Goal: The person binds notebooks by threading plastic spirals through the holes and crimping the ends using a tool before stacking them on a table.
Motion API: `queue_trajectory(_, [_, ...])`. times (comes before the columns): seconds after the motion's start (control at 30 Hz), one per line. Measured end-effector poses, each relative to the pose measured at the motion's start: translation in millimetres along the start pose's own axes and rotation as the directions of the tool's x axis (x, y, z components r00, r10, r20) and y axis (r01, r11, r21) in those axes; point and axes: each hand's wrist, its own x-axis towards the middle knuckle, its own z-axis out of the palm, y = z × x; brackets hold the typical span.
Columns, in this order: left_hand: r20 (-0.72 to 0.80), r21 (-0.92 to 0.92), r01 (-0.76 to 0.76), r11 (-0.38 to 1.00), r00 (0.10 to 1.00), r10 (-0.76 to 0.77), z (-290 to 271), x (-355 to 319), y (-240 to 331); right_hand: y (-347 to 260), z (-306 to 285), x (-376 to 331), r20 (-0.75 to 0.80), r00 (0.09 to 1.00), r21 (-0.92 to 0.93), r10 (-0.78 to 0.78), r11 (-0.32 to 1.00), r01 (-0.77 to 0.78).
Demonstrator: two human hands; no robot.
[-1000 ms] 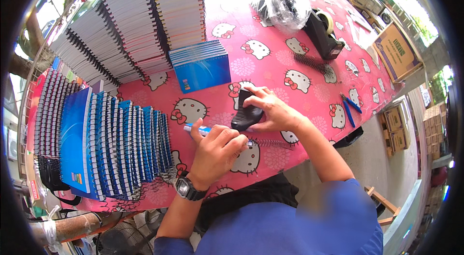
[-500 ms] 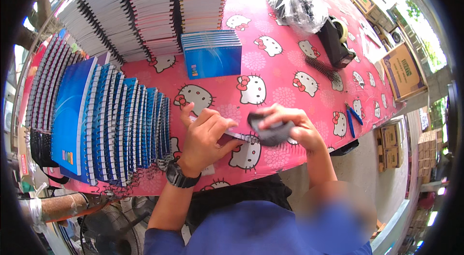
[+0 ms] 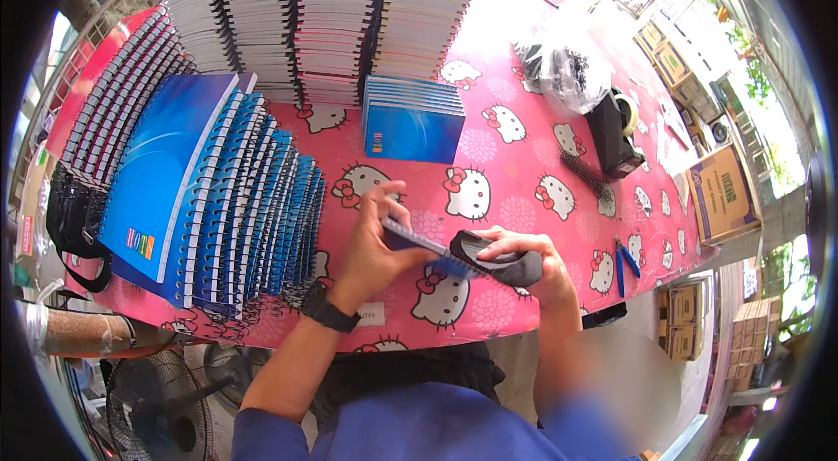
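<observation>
Head view: the left hand (image 3: pixel 371 251) is closed on the near-left end of a thin blue notebook (image 3: pixel 417 243), held edge-on just above the table (image 3: pixel 515 164); the right hand (image 3: pixel 524 253) is closed around a dark grey tool (image 3: pixel 502 264) whose tip meets the notebook's right end; both hands hover over the near edge of the pink patterned cloth, in the middle; a black watch (image 3: pixel 327 311) sits on the left wrist. To the left, blue spiral notebooks (image 3: pixel 218 199) lie fanned in an overlapping row; far behind them stand tall white-edged stacks (image 3: pixel 332 7); a small blue pile (image 3: pixel 412 116) lies just far of the hands. At far right sit a clear bag (image 3: pixel 567 72) and a black tape dispenser (image 3: pixel 611 134); a black comb spine (image 3: pixel 587 177) lies near it; blue pliers (image 3: pixel 623 256) rest right of the right hand.
</observation>
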Motion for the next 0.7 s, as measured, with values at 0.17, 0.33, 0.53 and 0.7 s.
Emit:
queue_trajectory(0.17, [0.081, -0.096, 0.027, 0.995, 0.997, -0.020, 1, 1, 4, -7, -10, 0, -0.181, 0.981, -0.436, 0.077, 0.887, -0.150])
queue_trajectory(0.33, [0.137, 0.123, 0.036, 0.992, 0.989, -0.053, -2, 2, -1, 1, -7, 3, -0.204, 0.972, -0.628, 0.120, 0.746, -0.224])
queue_trajectory(0.53, [0.165, 0.058, 0.098, 0.994, 0.980, -0.106, -3, 3, -6, -8, -5, 14, -0.149, 0.984, -0.666, 0.094, 0.727, -0.170])
queue_trajectory(0.7, [0.159, 0.108, 0.110, 0.988, 0.979, -0.126, -4, 1, 3, -14, 1, 22, 0.028, 0.996, -0.405, 0.081, 0.912, -0.063])
